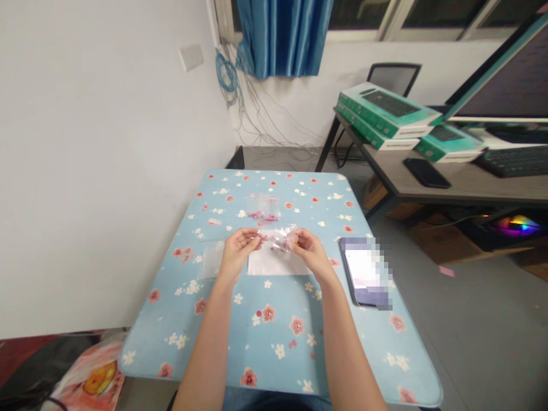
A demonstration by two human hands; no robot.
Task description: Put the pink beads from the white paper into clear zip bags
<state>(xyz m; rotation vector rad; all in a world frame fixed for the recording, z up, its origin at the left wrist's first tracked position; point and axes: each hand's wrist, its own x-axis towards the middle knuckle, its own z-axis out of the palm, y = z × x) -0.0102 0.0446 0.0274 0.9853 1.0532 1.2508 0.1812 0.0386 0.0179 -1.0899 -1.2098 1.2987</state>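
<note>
My left hand and my right hand are both closed on a small clear plastic bag, one at each side. Small dark reddish bits show through the bag; I cannot make out what they are. Under it lies a white sheet of paper. Just beyond my hands rests another clear bag with pink beads at its near end. A flat clear bag lies beside my left hand, partly hidden by it.
The table has a blue flowered cover. A phone with a lit screen lies on its right side. Farther right, a desk holds green keyboard boxes, a black phone and a keyboard. A white wall stands left.
</note>
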